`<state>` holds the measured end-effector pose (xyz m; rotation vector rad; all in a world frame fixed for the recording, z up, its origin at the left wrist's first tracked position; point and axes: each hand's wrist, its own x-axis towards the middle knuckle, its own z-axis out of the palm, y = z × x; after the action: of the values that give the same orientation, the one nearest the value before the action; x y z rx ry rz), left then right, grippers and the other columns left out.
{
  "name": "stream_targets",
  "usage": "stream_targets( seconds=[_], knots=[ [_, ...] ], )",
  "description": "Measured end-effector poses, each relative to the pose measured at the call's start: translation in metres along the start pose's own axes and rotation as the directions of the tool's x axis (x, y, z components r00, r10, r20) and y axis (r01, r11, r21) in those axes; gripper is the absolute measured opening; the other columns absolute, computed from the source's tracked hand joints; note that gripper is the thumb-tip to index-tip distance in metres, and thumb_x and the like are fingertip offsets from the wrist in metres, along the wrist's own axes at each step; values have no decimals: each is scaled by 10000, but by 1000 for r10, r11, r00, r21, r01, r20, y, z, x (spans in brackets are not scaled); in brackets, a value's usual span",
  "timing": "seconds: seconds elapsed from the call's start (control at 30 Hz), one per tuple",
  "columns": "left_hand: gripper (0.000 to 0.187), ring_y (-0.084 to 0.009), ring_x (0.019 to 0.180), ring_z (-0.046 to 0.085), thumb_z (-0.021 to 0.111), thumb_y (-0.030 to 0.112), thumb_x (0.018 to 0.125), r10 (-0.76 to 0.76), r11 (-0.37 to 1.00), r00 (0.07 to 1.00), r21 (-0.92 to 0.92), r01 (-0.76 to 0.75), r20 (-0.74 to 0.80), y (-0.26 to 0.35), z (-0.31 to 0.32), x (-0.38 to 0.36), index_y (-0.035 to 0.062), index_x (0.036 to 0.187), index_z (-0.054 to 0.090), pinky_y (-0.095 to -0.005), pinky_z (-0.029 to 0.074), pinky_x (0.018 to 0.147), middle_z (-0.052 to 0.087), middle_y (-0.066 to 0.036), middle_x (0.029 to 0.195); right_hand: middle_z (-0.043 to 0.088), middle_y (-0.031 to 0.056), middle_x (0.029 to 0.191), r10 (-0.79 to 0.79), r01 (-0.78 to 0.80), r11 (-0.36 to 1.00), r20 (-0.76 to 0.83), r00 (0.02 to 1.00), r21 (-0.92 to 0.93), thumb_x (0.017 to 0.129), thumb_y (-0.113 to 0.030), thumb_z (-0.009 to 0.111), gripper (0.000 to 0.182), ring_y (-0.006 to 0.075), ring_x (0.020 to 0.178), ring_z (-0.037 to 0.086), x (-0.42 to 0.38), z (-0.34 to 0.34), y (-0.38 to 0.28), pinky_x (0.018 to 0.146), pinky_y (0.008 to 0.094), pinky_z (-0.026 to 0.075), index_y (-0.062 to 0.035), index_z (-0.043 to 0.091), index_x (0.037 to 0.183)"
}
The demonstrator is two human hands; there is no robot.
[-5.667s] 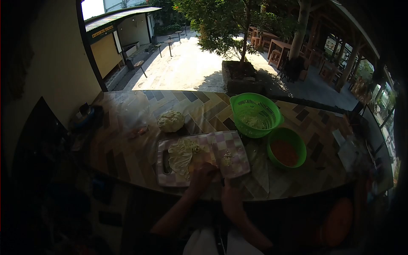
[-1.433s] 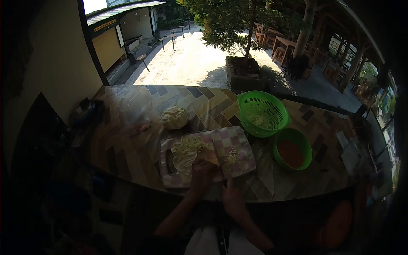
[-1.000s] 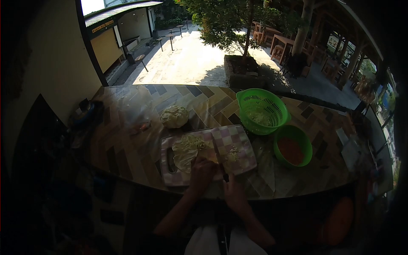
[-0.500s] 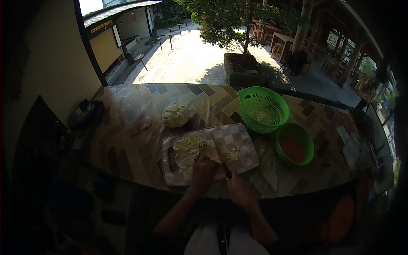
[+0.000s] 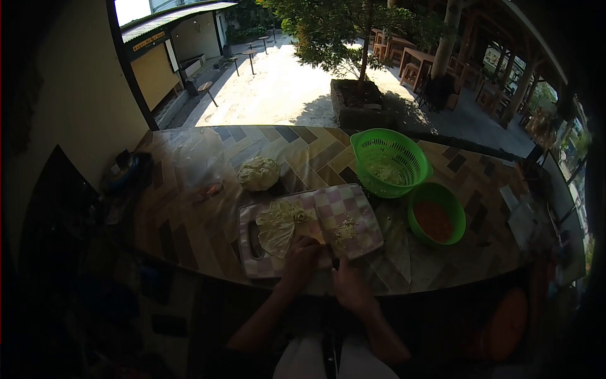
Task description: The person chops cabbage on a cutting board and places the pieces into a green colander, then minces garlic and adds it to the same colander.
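A checkered pink-and-white cutting board [image 5: 361, 211] lies on the table in front of me. Pale cabbage leaves [image 5: 276, 230] cover its left half, partly cut at the far end. My left hand [image 5: 302, 258] has its fingers curled down over the near edge of the cabbage; the fingertips are hidden. My right hand [image 5: 351, 284] grips the dark handle of a knife [image 5: 326, 236], whose blade points away from me, just right of my left fingers. Small chopped cabbage bits [image 5: 345, 231] lie right of the blade.
Behind the board sits a cabbage head [image 5: 259, 174]. A green colander [image 5: 394, 158] with chopped cabbage and a green bowl [image 5: 435, 215] with orange contents stand at the right. Clear plastic [image 5: 199, 164] lies at the left. The table's near edge [image 5: 404, 294] curves close to my forearms.
My left hand has shifted slightly, with its fingers now lower and more tucked. The right hand and knife handle have moved a little left and toward me. Bowls and cabbage head stay put.
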<state>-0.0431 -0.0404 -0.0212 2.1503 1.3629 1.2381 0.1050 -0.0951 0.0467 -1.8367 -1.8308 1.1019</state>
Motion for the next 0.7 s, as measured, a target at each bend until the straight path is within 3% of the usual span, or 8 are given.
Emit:
stream_targets(
  seconds=[0.03, 0.13, 0.23, 0.33, 0.43, 0.53, 0.63, 0.7],
  knots=[
    [153, -316, 902, 588, 619, 22, 730, -17, 1000, 1000, 1, 17, 11, -2, 1, 0, 2, 862, 694, -419, 474, 795, 673, -134, 850, 584, 356, 968, 41, -41, 999, 20, 999, 5, 922, -127, 458, 400, 524, 940, 546, -5, 3, -1, 790, 570, 437, 44, 327, 1260],
    [164, -316, 912, 597, 612, 22, 738, -63, 998, 997, 0, 63, 39, -6, 0, 1, -8, 876, 694, -418, 476, 808, 675, -144, 862, 585, 352, 962, -115, 112, 993, -162, 980, -31, 924, -124, 456, 389, 527, 941, 545, -5, 29, 18, 786, 569, 440, 52, 327, 1247],
    [154, -314, 909, 606, 612, 31, 752, -56, 998, 997, -10, 56, 50, -3, -3, 3, -13, 874, 696, -414, 477, 825, 680, -145, 859, 592, 342, 945, -36, 27, 998, -137, 990, -64, 927, -125, 446, 387, 527, 918, 554, 11, 36, 18, 777, 559, 449, 56, 329, 1248],
    [140, -313, 904, 611, 616, 44, 763, 5, 1000, 1000, -10, -5, 16, 0, -6, 2, -13, 862, 696, -409, 479, 831, 684, -139, 849, 596, 333, 937, -213, 215, 976, -232, 949, -21, 934, -138, 431, 385, 522, 908, 560, 26, 28, 20, 768, 547, 459, 53, 330, 1253],
    [138, -311, 902, 613, 623, 50, 765, -31, 999, 999, -25, 31, 12, 1, -6, 1, -14, 862, 695, -407, 480, 831, 686, -138, 858, 607, 318, 912, -50, 51, 992, -6, 999, 115, 935, -147, 429, 411, 510, 891, 572, 17, 1, 10, 771, 542, 459, 40, 315, 1283],
    [142, -309, 905, 611, 630, 53, 762, -74, 996, 996, -39, 75, 43, 3, -7, 3, -12, 870, 695, -403, 481, 824, 685, -139, 872, 616, 306, 860, -49, 49, 996, -2, 999, 74, 923, -144, 448, 436, 496, 849, 589, 1, 6, 10, 745, 540, 473, 27, 305, 1297],
    [142, -310, 897, 609, 635, 60, 763, -45, 999, 998, -17, 46, 51, 2, -8, 4, -8, 873, 696, -397, 483, 817, 684, -137, 878, 617, 306, 838, -174, 166, 984, -211, 962, -60, 909, -132, 461, 446, 491, 822, 596, 0, 31, 22, 721, 545, 475, 29, 305, 1295],
    [140, -311, 887, 608, 635, 62, 765, -10, 1000, 999, 7, 10, 49, 1, -6, 3, -3, 872, 698, -393, 484, 812, 683, -135, 881, 614, 313, 849, -80, 58, 989, -166, 983, -134, 906, -131, 461, 428, 497, 830, 590, 2, 40, 14, 714, 552, 469, 29, 315, 1275]
  ],
)
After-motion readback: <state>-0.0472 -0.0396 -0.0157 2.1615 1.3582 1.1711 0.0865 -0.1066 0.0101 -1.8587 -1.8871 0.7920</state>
